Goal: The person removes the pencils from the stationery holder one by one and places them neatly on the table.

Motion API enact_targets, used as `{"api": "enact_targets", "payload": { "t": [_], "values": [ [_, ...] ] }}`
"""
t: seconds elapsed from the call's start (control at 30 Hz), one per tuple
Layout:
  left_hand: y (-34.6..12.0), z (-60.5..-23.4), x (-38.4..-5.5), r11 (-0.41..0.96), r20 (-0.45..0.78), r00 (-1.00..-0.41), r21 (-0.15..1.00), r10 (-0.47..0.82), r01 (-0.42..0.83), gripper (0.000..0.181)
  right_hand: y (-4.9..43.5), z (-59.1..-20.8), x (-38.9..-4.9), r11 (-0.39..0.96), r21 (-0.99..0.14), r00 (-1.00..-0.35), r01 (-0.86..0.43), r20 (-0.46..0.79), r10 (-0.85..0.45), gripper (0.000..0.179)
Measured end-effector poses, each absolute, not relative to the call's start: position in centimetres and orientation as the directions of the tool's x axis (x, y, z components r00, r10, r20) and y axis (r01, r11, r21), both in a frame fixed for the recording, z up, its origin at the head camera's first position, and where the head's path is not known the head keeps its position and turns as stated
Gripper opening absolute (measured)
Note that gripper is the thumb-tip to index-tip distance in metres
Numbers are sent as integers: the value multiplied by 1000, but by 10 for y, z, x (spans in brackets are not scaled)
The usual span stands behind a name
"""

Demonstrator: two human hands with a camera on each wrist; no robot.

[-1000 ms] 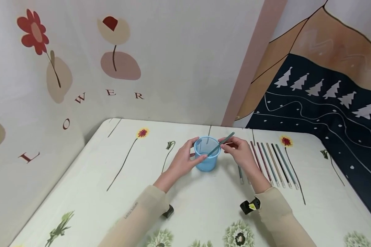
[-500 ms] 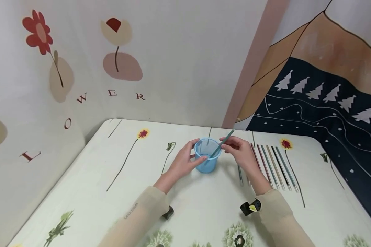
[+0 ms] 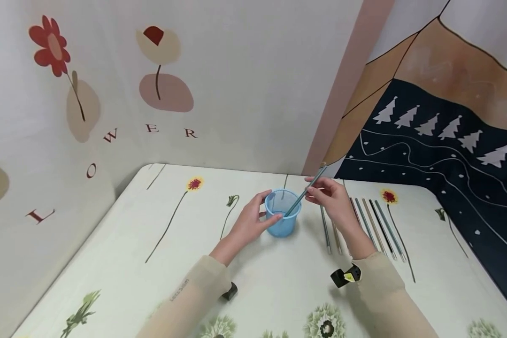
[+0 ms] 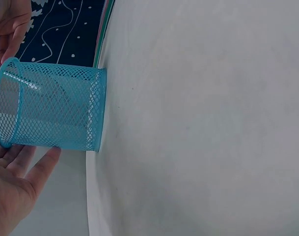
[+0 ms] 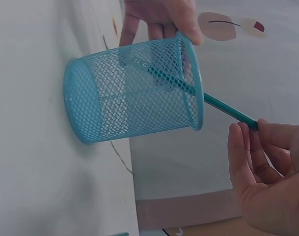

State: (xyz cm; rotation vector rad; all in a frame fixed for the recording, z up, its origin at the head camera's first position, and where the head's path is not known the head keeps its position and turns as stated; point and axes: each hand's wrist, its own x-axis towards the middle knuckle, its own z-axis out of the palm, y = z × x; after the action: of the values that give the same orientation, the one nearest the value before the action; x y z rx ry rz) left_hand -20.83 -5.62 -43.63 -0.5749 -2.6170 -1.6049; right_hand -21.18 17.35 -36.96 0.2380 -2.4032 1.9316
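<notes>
A light blue mesh pencil cup (image 3: 280, 227) stands upright on the table. My left hand (image 3: 249, 218) grips it from the left, thumb at the near rim and fingers round the far side. With my right hand (image 3: 331, 199) I pinch a teal pencil (image 3: 310, 188) between thumb and fingers, to the right of the cup's mouth. The pencil slants down to the left, and its lower part shows through the mesh (image 5: 164, 74) in the right wrist view. Its upper end sticks out past my fingers. No other pencil is seen inside the cup.
Several pencils (image 3: 380, 220) lie in a row on the right of the table, partly hidden behind my right hand and wrist. The flower-printed tablecloth (image 3: 279, 286) covers the table. A printed curtain (image 3: 245, 84) rises behind its back edge.
My right hand has moved slightly up and right, and more of the teal pencil now shows above my fingers. The left hand and the cup have stayed in place.
</notes>
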Motion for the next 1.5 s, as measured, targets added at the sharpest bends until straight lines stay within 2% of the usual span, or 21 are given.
{"api": "enact_targets", "payload": {
  "t": [0.13, 0.3, 0.43, 0.6, 0.9, 1.5],
  "values": [
    [-57, -436, -209, 405, 211, -932, 856, 295, 322, 75, 174, -363, -215, 166, -977, -990, -137, 127, -68, 33],
    [-58, -436, -210, 408, 214, -931, 853, 295, 326, 75, 177, -354, -219, 44, -987, -988, -156, 154, -30, 26],
    [-58, -436, -210, 410, 202, -933, 855, 298, 317, 76, 181, -349, -218, -33, -983, -984, -179, 178, 17, 29],
    [-57, -434, -210, 414, 197, -934, 855, 297, 312, 76, 188, -342, -216, -37, -982, -981, -186, 183, 63, 36],
    [-57, -435, -210, 422, 198, -935, 850, 295, 314, 75, 204, -338, -212, -60, -979, -978, -195, 190, 86, 20],
    [-55, -434, -210, 429, 186, -938, 851, 294, 303, 76, 255, -334, -204, -67, -976, -977, -206, 201, 71, 23]
  ]
}}
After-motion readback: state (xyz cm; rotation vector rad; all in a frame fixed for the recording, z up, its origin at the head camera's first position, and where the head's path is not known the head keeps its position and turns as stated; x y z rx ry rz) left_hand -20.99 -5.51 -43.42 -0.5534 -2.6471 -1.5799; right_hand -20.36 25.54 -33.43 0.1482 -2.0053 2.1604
